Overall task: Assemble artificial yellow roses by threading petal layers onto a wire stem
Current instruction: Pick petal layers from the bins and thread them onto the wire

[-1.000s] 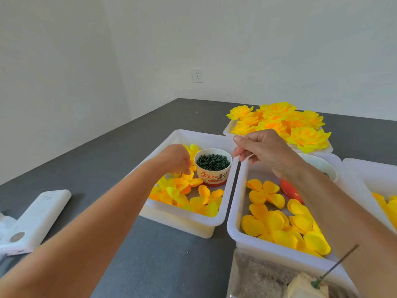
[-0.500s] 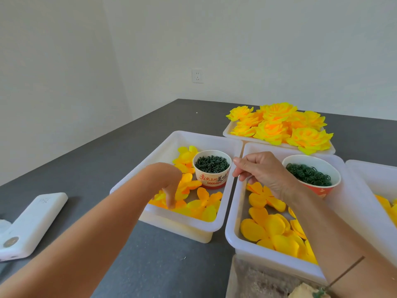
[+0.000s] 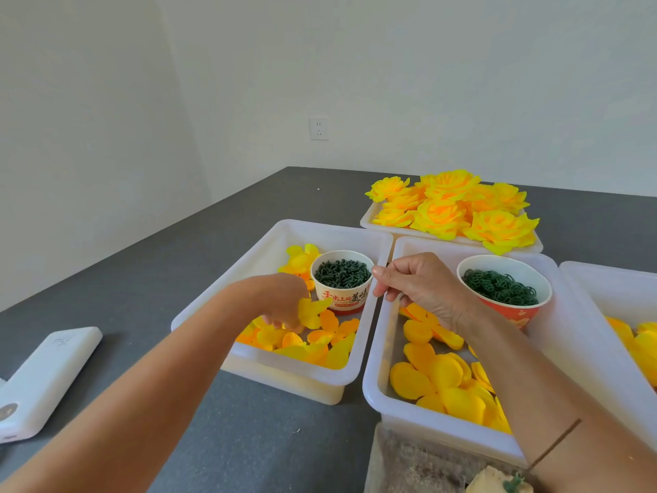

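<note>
Left white tub [image 3: 199, 307]: loose yellow petal layers [image 3: 320, 345], paper cup of dark green pieces [image 3: 342, 279]; left grip [image 3: 284, 307] pinches one petal layer [image 3: 313, 311] above them. Right tub [image 3: 382, 336]: larger petals [image 3: 437, 378], red cup of green rings [image 3: 505, 290]; right grip [image 3: 419, 282] curled, contents unclear. Finished roses [image 3: 458, 208] fill the far tray [image 3: 369, 217]. Bench [image 3: 227, 222] bare toward its left edge.

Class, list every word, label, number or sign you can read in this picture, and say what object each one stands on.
"舌尖上的美味" in red brush letters, as best it reads, on the small paper cup of green pieces.
A line of small print under it on that cup: too small to read.
Faint grey mark on the white power bank: too blurred to read.
Gold pattern on the red paper bowl: no text legible.
</note>
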A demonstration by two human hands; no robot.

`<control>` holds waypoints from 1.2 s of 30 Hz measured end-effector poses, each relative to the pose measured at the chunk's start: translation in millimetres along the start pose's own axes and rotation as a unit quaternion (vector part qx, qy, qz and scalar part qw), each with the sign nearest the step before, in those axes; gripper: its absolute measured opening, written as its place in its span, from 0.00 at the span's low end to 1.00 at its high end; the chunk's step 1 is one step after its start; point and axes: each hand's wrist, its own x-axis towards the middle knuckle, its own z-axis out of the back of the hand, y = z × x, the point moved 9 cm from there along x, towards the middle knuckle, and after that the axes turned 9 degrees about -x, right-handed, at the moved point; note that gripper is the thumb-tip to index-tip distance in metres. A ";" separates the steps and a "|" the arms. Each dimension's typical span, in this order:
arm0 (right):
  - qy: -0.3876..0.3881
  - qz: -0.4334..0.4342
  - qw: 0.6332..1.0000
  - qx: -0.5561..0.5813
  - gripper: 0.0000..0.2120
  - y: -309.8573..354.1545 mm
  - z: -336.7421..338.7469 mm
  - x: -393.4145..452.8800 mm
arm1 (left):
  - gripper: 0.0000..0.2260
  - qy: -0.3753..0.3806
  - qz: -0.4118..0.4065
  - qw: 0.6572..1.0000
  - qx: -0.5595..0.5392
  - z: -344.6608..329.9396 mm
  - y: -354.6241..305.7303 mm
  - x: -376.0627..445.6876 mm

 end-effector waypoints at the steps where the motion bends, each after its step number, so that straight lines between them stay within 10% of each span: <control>1: 0.000 0.001 1.000 0.000 0.13 -0.2 0.0 0.2 | 0.09 -0.002 -0.022 0.999 -0.025 -1.3 -8.4 -0.8; 7: 0.004 0.003 1.000 -0.003 0.14 1.3 -0.1 -0.8 | 0.34 0.074 -0.009 0.997 -0.037 -25.5 -28.9 -7.8; 16: 0.024 0.029 0.999 -0.007 0.05 11.1 -7.5 -4.6 | 0.02 -0.055 -0.067 0.966 -0.242 0.9 -28.2 3.4; 20: 0.063 0.059 0.994 -0.064 0.23 17.7 -23.3 -5.8 | 0.01 -0.084 -0.106 0.937 -0.321 3.0 -38.9 9.3; 23: 0.029 0.080 0.996 -0.037 0.11 20.2 -21.2 -5.1 | 0.07 -0.108 -0.122 0.933 -0.320 2.1 -40.7 13.7; 32: -0.001 0.033 0.999 0.031 0.05 5.5 -14.8 2.2 | 0.18 -0.104 -0.195 0.727 -0.651 22.9 -28.6 -3.4; 36: -0.015 0.022 0.999 0.046 0.03 0.8 -13.9 2.3 | 0.04 -0.112 -0.189 0.742 -0.634 22.6 -27.4 -6.7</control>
